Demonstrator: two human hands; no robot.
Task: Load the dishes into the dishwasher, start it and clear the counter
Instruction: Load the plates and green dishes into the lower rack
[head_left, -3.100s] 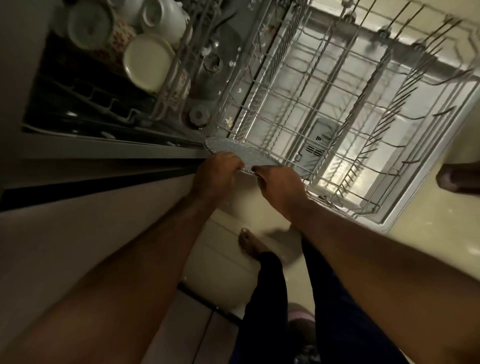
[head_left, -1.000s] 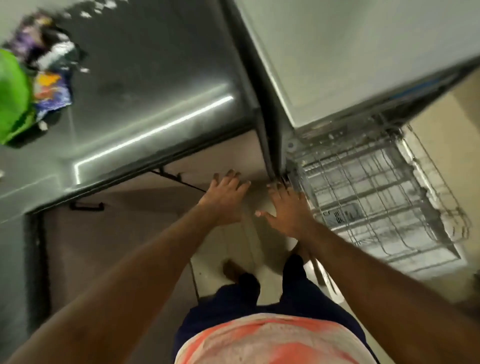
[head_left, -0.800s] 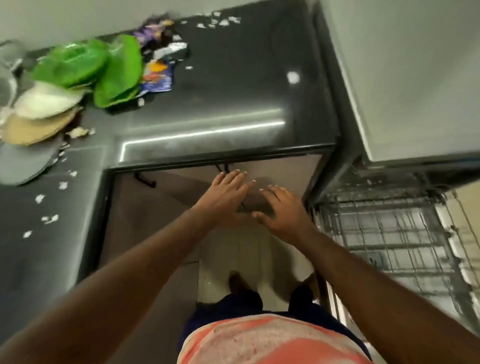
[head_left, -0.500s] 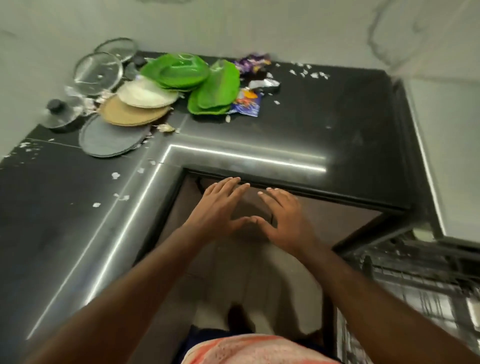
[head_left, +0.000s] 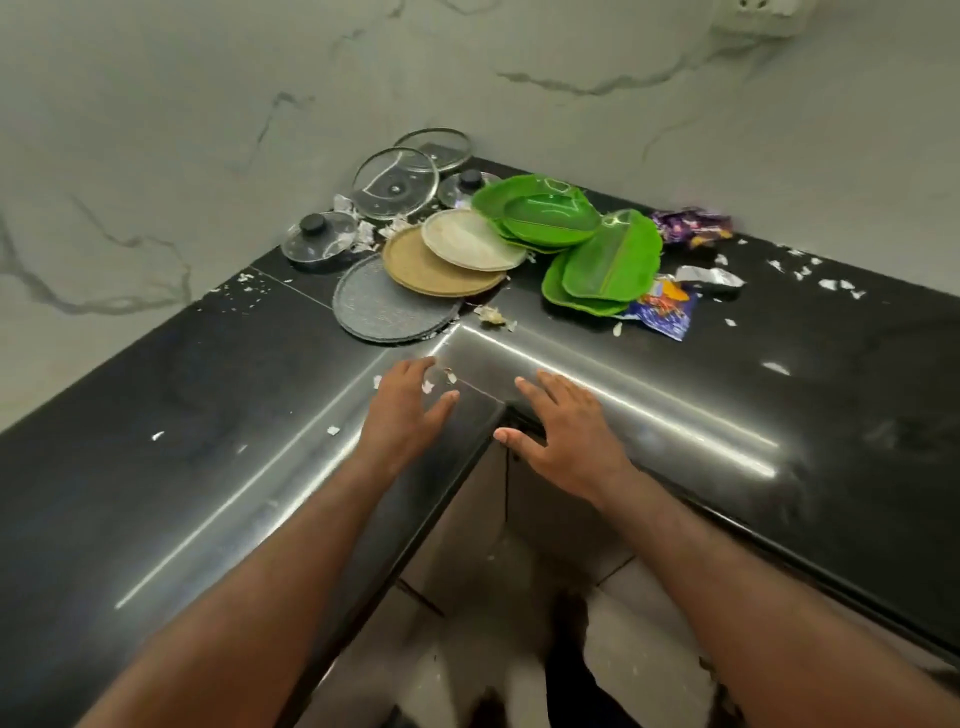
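Left grip (head_left: 402, 415), right grip (head_left: 566, 436): fingers spread apart, holding nothing, over inner corner of black counter (head_left: 156, 493). Dishes in far corner: grey plate (head_left: 384, 309), tan plate (head_left: 431, 273), white plate (head_left: 470, 241) overlapping; green plates (head_left: 605, 260) just beside; glass lids (head_left: 395, 182) behind. Wrapper (head_left: 665, 309) near green plates.

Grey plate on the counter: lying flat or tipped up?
Flat. The grey plate rests fully on the counter, its far rim under the tan plate.
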